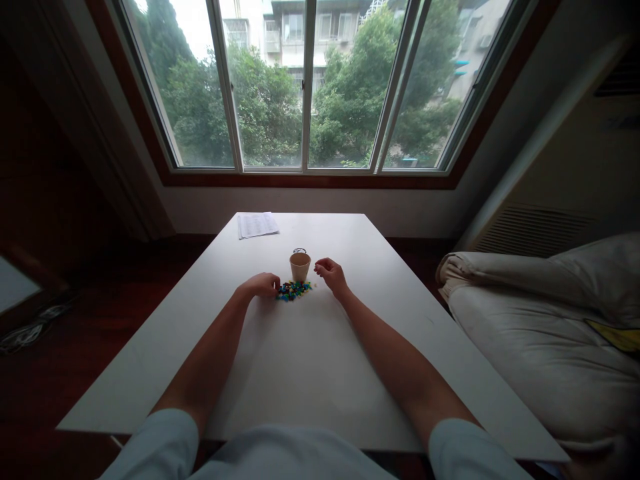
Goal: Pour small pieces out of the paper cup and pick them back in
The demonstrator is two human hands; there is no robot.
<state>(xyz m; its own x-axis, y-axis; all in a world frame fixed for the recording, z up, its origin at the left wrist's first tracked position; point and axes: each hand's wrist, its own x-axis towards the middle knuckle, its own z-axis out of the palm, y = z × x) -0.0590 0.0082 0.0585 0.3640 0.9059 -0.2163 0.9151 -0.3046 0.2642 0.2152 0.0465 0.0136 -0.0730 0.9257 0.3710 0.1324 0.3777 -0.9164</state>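
A small pile of coloured beads (294,289), blue, green and yellow, lies on the white table (300,360). Just behind it stands a tan paper cup (300,266). My left hand (261,285) rests on the table at the pile's left edge, fingers curled and touching the beads. My right hand (330,273) hovers right of the cup, fingertips pinched together near the cup's rim; whatever sits between them is too small to see.
A printed sheet of paper (257,225) lies at the table's far left corner. A small dark ring-shaped object (299,251) sits behind the cup. A white cushioned sofa (540,327) stands to the right. Large windows (310,87) face me.
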